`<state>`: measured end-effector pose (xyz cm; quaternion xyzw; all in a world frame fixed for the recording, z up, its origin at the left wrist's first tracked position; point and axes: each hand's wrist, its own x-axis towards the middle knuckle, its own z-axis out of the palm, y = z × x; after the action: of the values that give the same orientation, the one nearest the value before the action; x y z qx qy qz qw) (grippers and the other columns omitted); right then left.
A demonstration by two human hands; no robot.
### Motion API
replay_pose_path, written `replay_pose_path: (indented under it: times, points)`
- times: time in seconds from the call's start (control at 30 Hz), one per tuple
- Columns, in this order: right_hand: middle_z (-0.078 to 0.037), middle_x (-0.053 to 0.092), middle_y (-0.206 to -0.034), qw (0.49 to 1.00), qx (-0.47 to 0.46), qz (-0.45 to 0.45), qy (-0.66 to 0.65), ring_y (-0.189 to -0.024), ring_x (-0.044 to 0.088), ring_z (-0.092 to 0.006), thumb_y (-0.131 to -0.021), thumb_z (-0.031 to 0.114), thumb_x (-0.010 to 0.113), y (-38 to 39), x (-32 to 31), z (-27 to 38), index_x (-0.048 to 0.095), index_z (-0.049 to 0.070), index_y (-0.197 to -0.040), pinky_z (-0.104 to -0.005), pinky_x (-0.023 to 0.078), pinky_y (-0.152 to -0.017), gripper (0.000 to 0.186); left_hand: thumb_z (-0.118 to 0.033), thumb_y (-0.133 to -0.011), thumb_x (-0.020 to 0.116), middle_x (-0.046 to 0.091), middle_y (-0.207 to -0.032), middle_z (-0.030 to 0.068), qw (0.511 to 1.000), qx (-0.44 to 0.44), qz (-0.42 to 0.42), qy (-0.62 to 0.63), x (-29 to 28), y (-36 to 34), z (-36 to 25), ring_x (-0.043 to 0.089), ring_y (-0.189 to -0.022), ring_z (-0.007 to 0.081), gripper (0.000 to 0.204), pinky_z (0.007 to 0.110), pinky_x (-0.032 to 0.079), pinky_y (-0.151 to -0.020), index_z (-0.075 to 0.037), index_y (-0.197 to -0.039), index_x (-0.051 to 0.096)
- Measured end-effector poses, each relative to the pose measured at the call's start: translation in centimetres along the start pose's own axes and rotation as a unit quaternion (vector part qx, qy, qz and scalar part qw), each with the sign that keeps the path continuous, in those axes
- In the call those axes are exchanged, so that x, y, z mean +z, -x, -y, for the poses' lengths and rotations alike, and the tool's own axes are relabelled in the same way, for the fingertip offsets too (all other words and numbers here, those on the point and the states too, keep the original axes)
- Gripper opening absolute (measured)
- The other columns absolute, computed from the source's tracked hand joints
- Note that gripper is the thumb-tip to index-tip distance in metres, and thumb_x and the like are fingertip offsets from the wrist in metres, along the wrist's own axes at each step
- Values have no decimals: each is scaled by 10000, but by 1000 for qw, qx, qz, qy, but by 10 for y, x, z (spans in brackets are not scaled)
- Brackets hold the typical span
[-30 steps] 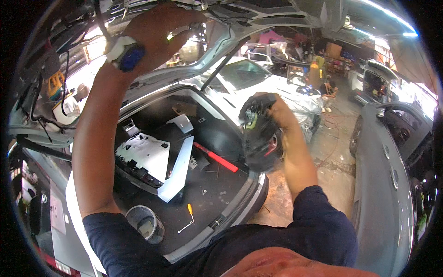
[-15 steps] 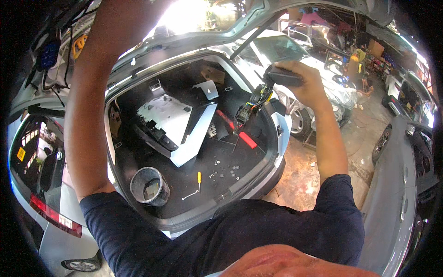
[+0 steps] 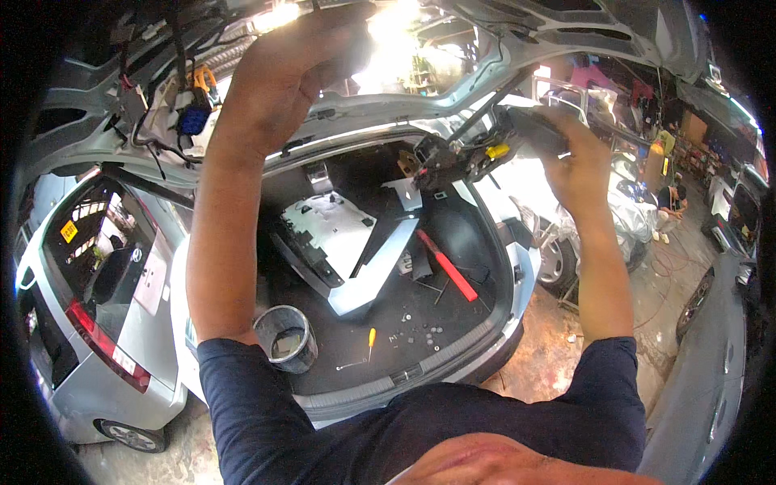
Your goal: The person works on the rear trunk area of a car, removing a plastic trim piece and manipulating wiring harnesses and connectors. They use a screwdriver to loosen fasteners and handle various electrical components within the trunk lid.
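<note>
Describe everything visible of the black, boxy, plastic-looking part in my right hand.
The black, boxy, plastic-looking part is somewhat blurred. Dark wiring and connectors extend leftward from it, a bright yellow piece among them. The bare right hand grips it aloft; in the view, its wiring overlaps the far right of the open car boot.

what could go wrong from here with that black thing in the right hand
Wiring with a yellow piece hangs from the black part in the right hand and might snag on the raised tailgate. If the part slipped, it might scatter the small loose pieces on the boot floor.
</note>
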<state>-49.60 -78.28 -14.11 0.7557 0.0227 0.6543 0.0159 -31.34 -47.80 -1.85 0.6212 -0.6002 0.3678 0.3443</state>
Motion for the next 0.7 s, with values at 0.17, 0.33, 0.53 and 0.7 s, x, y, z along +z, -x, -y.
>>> replay_pose_path:
  times: [0.17, 0.33, 0.53, 0.7]
  points:
    - [-139, 743, -1060, 993, -51, -70, 81, -910, 734, -344, -784, 126, 794, -35, -22, 19, 702, 122, -1211, -407, 585, -771, 436, -207, -905, 693, 618, -1443, 94, 900, -28, 26, 435, 1, -2, 26, 599, -1289, 263, 508, 376, 460, -1116, -70, -1390, 628]
    - [-144, 752, -1044, 987, -61, -115, 97, -913, 743, -327, -812, 153, 807, -57, -33, 33, 708, 111, -1207, -388, 581, -776, 410, -143, -881, 697, 608, -1446, 95, 845, -34, 41, 532, 0, 3, 26, 612, -1269, 269, 489, 375, 475, -1099, -64, -1359, 634]
    - [-157, 763, -1068, 982, -52, -128, 128, -946, 763, -296, -846, 172, 827, -67, -47, 44, 718, 83, -1208, -350, 578, -816, 388, -132, -878, 693, 619, -1415, 89, 996, 77, -30, -19, -4, -2, 5, 641, -1223, 254, 376, 366, 508, -1051, -119, -1254, 702]
    - [-154, 762, -1091, 979, -26, -123, 161, -988, 756, -310, -838, 174, 824, -70, -51, 59, 712, 98, -1233, -369, 577, -845, 417, -138, -879, 683, 628, -1357, 78, 973, 111, -56, -192, -3, -1, -5, 659, -1172, 247, 259, 366, 528, -1005, -95, -1124, 757]
